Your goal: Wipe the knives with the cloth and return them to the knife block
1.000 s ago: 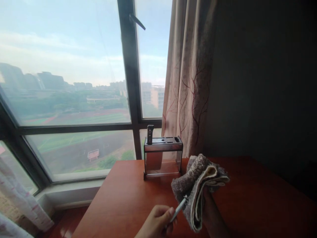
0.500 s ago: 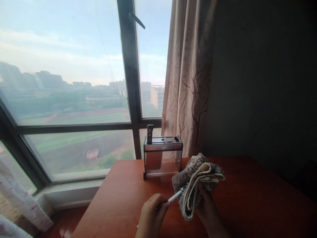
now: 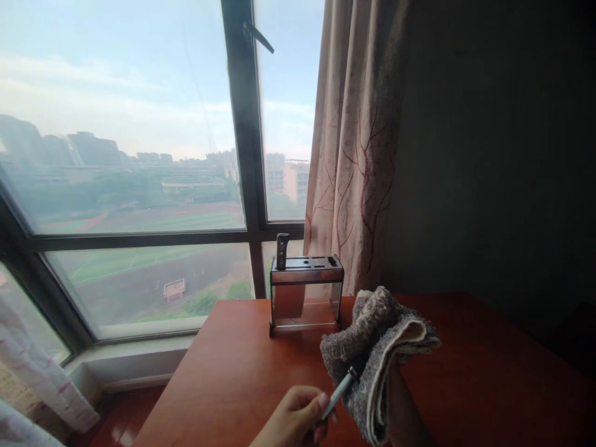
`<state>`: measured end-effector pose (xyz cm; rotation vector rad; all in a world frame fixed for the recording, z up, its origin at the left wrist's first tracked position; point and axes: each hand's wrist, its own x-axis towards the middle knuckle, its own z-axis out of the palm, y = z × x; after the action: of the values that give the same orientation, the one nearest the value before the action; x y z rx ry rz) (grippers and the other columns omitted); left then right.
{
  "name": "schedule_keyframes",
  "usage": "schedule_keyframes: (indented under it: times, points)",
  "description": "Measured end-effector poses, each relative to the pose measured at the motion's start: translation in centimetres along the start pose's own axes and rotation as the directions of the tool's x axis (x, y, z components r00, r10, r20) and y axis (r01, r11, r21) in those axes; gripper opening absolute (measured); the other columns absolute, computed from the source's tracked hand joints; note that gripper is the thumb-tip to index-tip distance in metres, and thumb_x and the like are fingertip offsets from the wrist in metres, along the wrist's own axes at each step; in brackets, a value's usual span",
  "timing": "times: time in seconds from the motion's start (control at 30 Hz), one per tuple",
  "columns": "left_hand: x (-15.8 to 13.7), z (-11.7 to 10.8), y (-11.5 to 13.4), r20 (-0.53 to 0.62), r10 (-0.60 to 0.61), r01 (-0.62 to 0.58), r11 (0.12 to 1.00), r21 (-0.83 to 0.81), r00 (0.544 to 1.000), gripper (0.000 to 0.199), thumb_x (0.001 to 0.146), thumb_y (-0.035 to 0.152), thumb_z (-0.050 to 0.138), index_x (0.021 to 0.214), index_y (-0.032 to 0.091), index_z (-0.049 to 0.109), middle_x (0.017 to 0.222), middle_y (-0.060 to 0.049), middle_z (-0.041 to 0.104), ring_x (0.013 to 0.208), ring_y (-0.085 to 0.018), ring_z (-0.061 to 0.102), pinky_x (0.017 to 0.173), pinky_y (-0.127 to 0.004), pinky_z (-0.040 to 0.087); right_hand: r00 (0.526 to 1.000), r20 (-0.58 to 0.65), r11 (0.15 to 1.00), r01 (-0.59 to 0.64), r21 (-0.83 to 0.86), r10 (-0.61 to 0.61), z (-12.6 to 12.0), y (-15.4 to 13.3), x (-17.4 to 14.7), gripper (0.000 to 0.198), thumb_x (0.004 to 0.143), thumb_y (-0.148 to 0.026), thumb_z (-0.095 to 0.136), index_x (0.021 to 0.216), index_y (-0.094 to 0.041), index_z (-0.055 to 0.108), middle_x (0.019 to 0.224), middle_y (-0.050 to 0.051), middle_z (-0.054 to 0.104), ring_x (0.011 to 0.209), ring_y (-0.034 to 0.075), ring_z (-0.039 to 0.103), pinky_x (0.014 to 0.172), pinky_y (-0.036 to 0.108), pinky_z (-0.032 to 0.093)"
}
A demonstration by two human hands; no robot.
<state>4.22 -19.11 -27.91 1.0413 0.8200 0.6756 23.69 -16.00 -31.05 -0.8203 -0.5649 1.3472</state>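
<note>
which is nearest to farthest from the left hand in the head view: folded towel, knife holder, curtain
1. folded towel, just right of the left hand, around the slim tool's tip.
2. knife holder, farther back on the table.
3. curtain, behind it by the window.

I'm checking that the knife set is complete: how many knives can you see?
2: one stands in the knife block, only its handle showing; the left hand holds another, blade hidden inside the cloth.

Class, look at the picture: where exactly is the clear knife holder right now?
The knife holder stands on the far edge of the red-brown table, centre of the head view, before the window, left of the curtain, behind the grey cloth.
</note>
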Motion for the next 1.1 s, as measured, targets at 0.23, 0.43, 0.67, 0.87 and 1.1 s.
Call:
schedule_keyframes:
  times: [0.23,0.43,0.67,0.87,1.1]
  points:
    - [0.6,-0.3,-0.2,-0.199,0.211,-0.153,0.95,0.271,0.957,0.054,0.074,0.067,0.055,0.066,0.014,0.06,0.048,0.003,0.048,0.036,-0.006,0.031,0.037,-0.021,0.021,0.999,-0.005,0.997,-0.052,0.062,0.052,2.9,-1.1,-1.5,0.048,0.053,-0.045,0.086,0.092,-0.024,0.069,0.082,0.0,0.074,0.075,0.023,0.068,0.069,0.036,0.054]
    - [-0.4,-0.1,1.0,-0.262,0.644,-0.224,0.571,0.79,0.719,0.018,0.081,0.035,0.061,0.08,0.018,0.069,0.075,-0.006,0.064,0.062,-0.015,0.054,0.058,-0.023,0.04,0.968,-0.187,0.984,0.156,-0.082,-0.169,5.2,-1.4,-1.5,0.059,0.057,-0.039,0.085,0.109,-0.021,0.065,0.101,0.004,0.073,0.098,0.026,0.065,0.084,0.037,0.052]
    - [-0.5,-0.5,0.8,-0.237,0.65,-0.221,0.542,0.811,0.722,0.022,0.086,0.034,0.058,0.072,0.018,0.066,0.063,-0.003,0.063,0.058,-0.014,0.055,0.056,-0.022,0.039,0.955,-0.203,0.964,0.179,-0.195,-0.218,4.1,-1.5,-1.2,0.041,0.056,-0.041,0.085,0.087,-0.019,0.071,0.086,0.005,0.075,0.083,0.026,0.068,0.072,0.035,0.054]
    - [-0.3,-0.5,0.8,-0.24,0.544,-0.275,0.698,0.662,0.804,0.034,0.087,0.041,0.054,0.07,0.015,0.066,0.058,-0.003,0.06,0.054,-0.012,0.052,0.053,-0.021,0.036,0.961,-0.191,0.977,0.181,-0.112,-0.2,4.0,-1.4,-1.0,0.045,0.056,-0.036,0.086,0.094,-0.021,0.068,0.09,0.002,0.075,0.084,0.023,0.069,0.072,0.032,0.054]
    - [-0.4,-0.1,0.5,-0.121,0.156,-0.134,0.977,0.169,0.98,0.047,0.08,0.06,0.053,0.071,0.014,0.06,0.048,0.003,0.051,0.034,-0.005,0.028,0.035,-0.02,0.017,0.996,-0.073,0.995,0.057,0.08,-0.052,3.2,-1.1,-0.9,0.054,0.054,-0.038,0.087,0.102,-0.025,0.065,0.087,-0.001,0.074,0.08,0.021,0.069,0.073,0.034,0.056]
